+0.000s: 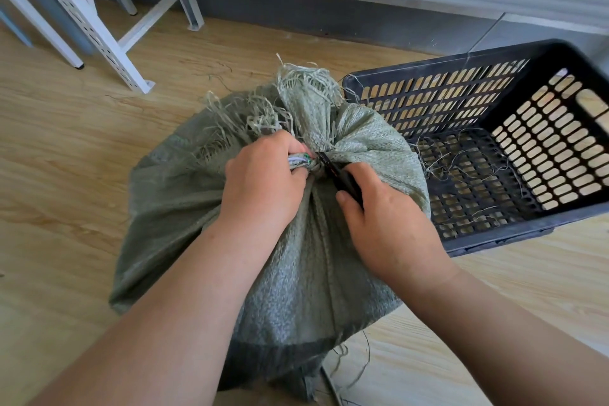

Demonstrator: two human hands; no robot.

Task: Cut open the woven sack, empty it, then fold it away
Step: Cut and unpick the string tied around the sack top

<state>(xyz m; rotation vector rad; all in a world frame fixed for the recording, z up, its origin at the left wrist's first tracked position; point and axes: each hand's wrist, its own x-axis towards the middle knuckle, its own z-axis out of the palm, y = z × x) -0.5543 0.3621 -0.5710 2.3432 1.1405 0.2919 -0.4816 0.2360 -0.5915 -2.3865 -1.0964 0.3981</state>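
Note:
A full grey-green woven sack [184, 208] stands upright on the wooden floor, its frayed top bunched into a tied neck [306, 99]. My left hand [263, 181] is shut on the neck of the sack, where a white tie [298, 160] shows between the fingers. My right hand [385, 227] holds a black cutting tool [339, 175] whose tip touches the neck right beside the tie. Whether it is a knife or scissors cannot be told. The sack's contents are hidden.
A black slotted plastic crate [494, 155] lies tilted on the floor just right of the sack, with loose fibres inside. White metal table legs [99, 39] stand at the back left. A grey wall base [329, 16] runs along the back.

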